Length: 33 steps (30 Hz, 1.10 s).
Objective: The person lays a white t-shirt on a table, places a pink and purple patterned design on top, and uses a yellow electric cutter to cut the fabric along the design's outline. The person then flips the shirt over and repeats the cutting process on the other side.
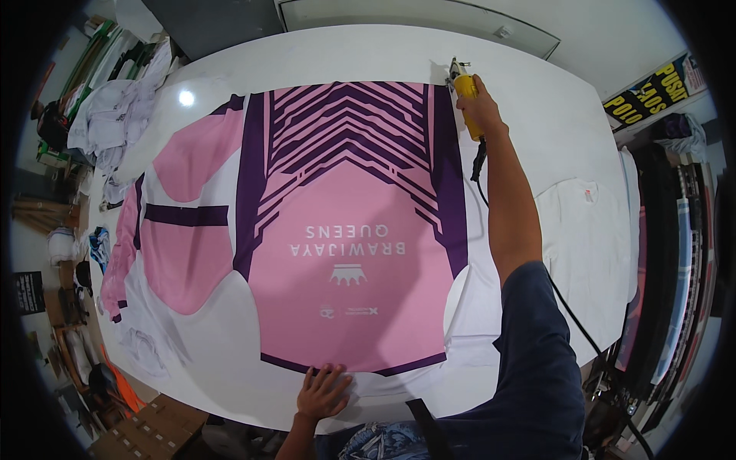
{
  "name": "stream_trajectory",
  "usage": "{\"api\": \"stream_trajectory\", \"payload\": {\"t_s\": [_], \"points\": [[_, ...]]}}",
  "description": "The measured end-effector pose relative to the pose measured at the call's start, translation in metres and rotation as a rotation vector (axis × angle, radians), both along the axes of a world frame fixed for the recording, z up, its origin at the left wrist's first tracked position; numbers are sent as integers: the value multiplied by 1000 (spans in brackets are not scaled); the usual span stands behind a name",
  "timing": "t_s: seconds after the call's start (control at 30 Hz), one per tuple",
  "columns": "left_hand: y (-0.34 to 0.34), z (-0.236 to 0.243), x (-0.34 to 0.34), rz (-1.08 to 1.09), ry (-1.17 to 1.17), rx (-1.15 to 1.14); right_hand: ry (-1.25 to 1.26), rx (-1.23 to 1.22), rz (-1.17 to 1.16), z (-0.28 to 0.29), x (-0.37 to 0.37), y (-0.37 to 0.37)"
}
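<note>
The person wears a dark navy short-sleeved shirt (539,349).

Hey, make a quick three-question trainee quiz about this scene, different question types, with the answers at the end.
1. Which hand grips the yellow corded tool?
2. True or false: the left hand rests at the near edge of the pink and purple fabric panel.
3. Where does the white garment with the neck label lie relative to that panel?
a) to its left
b) to its right
c) on top of it

Key: 1. The right hand. 2. True. 3. b.
</note>
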<state>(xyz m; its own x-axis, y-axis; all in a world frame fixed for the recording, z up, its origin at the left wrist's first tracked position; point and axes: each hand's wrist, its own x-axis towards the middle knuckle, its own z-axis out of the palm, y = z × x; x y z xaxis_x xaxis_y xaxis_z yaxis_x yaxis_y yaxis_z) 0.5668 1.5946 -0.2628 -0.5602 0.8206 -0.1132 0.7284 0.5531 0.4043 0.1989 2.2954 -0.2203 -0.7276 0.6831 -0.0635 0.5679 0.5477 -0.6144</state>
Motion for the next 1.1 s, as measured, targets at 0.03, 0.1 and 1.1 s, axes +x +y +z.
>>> {"api": "stream_trajectory", "payload": {"t_s": [0.03,0.1,1.1], "points": [[0,1,0,6,-8,6,0,16,-6,0,-1,-1],[0,4,-1,13,-9,25,0,60,-30,3,1,-6],[3,-2,5,-86,162,165,213,-590,-447,31,728,-399]]}}
